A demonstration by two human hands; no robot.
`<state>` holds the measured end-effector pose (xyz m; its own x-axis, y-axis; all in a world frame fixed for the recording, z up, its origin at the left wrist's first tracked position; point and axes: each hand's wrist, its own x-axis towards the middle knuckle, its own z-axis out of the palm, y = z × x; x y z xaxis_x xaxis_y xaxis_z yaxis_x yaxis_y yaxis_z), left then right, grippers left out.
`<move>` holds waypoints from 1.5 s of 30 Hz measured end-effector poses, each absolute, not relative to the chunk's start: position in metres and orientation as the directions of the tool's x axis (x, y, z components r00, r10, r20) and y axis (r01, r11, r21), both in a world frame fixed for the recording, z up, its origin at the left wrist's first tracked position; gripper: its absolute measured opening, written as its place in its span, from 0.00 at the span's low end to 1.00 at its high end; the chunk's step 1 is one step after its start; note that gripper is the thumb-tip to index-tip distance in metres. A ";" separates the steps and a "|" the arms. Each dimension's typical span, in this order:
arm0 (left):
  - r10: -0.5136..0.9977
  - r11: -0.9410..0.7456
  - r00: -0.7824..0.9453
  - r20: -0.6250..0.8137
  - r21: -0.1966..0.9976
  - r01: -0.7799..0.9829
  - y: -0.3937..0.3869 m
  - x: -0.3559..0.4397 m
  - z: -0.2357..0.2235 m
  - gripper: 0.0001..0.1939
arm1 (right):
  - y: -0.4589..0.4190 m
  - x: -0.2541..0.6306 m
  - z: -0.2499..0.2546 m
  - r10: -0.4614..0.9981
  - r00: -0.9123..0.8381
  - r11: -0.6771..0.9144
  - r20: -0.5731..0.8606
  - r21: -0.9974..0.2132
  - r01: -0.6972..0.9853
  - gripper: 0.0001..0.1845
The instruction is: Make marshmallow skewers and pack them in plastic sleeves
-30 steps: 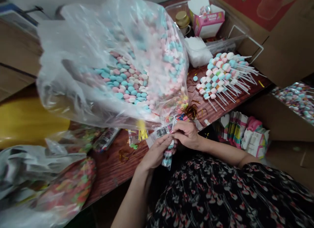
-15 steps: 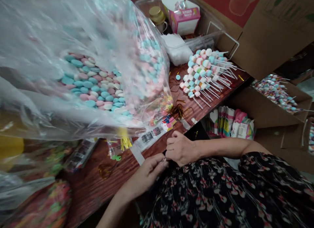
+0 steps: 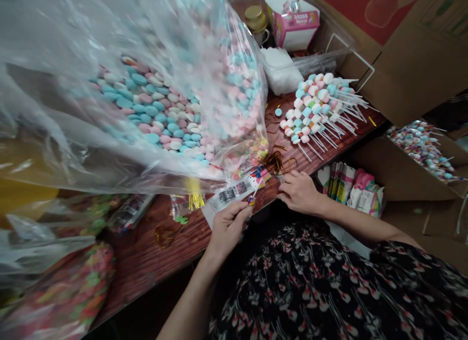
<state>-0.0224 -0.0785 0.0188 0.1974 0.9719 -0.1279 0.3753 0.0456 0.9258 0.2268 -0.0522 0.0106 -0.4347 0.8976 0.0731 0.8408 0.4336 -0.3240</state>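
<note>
Presently, the left hand (image 3: 228, 228) is closed, thumb against fingers, on a small bright-coloured piece (image 3: 251, 200) that shows at the fingertips above the table edge; the rest of it is hidden by the hand. The right hand (image 3: 302, 191) is well apart from the left, fingers loosely curled at the edge of the reddish wooden table (image 3: 146, 257). Whether it grips anything cannot be told. Just beyond its fingertips lies a bunch of gold-brown ties (image 3: 275, 162). Between the hands and a large clear bag (image 3: 164, 128) of pink, blue and white sweets lies a stack of printed sleeves (image 3: 234, 191), near the left hand. Sweets on white sticks (image 3: 310, 111) lie in a pile beyond the right hand; one loose blue sweet (image 3: 278, 112) is near them.
</note>
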 end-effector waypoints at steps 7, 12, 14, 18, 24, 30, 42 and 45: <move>0.892 0.447 0.051 -0.450 0.892 0.061 -0.085 -0.023 0.016 0.13 | -0.047 0.210 0.001 0.871 -0.492 0.480 -0.016 -0.193 0.856 0.08; 0.882 0.468 0.048 -0.468 0.884 0.011 -0.092 -0.023 0.009 0.13 | -0.041 0.221 -0.010 0.816 -0.553 0.578 0.170 -0.232 0.782 0.09; 0.878 0.478 0.045 -0.477 0.879 -0.006 -0.092 -0.021 0.008 0.13 | -0.041 0.227 -0.009 0.796 -0.513 0.603 0.320 -0.351 0.717 0.10; 0.874 0.482 0.056 -0.483 0.876 0.023 -0.085 -0.010 0.014 0.13 | -0.043 0.219 0.009 0.815 -0.283 0.575 0.505 -0.652 0.494 0.08; 0.961 0.243 0.110 -0.253 0.965 0.097 -0.064 0.004 0.021 0.13 | -0.046 0.169 0.020 0.683 -0.402 0.730 0.611 -0.545 0.412 0.11; 0.958 0.250 0.146 -0.247 0.968 -0.006 -0.067 -0.010 0.018 0.11 | -0.042 0.158 0.011 0.769 -0.402 0.625 0.498 -0.717 0.309 0.15; 0.963 0.269 0.022 -0.270 0.942 -0.200 -0.068 -0.011 0.010 0.13 | -0.051 0.153 0.006 0.908 -0.270 0.373 0.322 -0.912 0.169 0.06; 0.985 0.170 0.050 -0.167 0.984 -0.061 -0.066 -0.011 0.010 0.14 | -0.052 0.158 0.004 0.934 -0.326 0.192 0.145 -0.974 0.118 0.08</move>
